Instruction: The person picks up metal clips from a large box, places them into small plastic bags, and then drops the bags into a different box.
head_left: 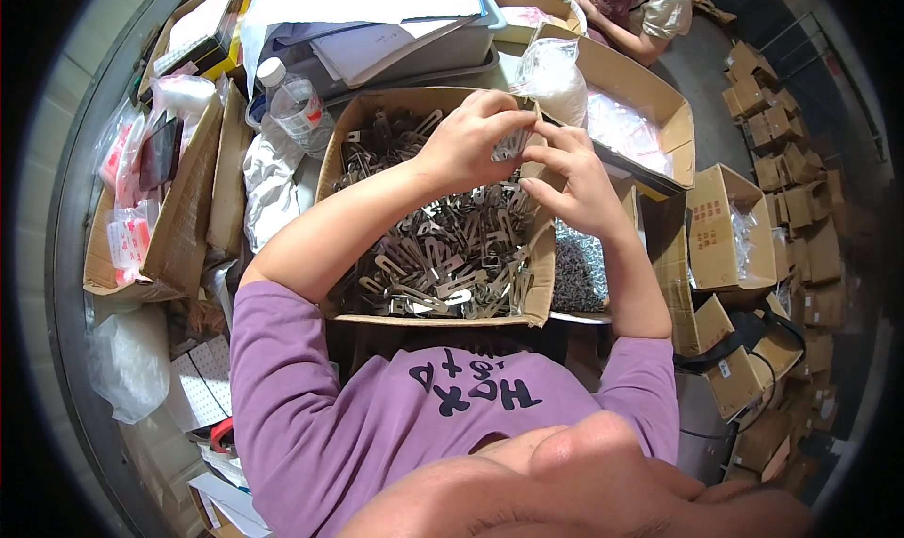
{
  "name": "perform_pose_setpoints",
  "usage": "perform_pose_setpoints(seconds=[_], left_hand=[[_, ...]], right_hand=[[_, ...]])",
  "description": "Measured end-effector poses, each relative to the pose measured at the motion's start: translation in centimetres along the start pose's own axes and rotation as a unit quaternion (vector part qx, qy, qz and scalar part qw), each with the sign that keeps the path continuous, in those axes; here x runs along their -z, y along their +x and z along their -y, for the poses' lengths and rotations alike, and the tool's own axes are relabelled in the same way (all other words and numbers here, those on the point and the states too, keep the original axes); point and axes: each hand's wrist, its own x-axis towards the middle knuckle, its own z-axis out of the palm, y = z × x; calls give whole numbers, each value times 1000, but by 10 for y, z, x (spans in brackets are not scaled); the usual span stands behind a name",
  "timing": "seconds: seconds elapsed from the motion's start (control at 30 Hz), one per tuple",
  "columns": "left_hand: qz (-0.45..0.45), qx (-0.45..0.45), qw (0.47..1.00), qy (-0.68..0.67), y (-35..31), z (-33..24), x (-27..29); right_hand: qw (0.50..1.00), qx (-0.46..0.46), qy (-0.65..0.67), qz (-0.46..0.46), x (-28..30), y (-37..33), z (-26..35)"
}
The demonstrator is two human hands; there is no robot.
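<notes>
A cardboard box [541, 293] full of loose silver metal hair clips [443, 246] stands right in front of me. Over its far right corner my two hands meet. My left hand [471, 141] is curled closed around a few shiny silver pieces [511, 144], which look like the same clips. My right hand [576, 180] has its fingers bent in, with the fingertips against these pieces and the left fingertips. Whether the right fingers pinch a clip of their own is hidden.
Right of the box lies a tray of small silvery pieces [579, 270]. Behind it an open carton [673, 114] holds plastic bags. A plastic bottle [299, 114] and a grey bin [405, 72] with papers stand beyond. Cartons [184, 237] flank the left. Another person [650, 11] sits at the far right.
</notes>
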Motion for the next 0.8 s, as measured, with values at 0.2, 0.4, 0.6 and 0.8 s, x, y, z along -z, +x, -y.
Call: perform_pose_setpoints(seconds=[0.2, 0.4, 0.6, 0.8], left_hand=[[37, -3, 997, 64, -2, 2, -2], [17, 163, 985, -50, 7, 14, 9], [-57, 238, 957, -158, 10, 34, 18], [-55, 239, 953, -176, 10, 40, 18]], right_hand=[[999, 35, 8, 17, -16, 0, 1], [997, -7, 56, -51, -10, 13, -3], [925, -23, -298, 236, -22, 18, 7], [893, -79, -335, 289, -30, 45, 5]])
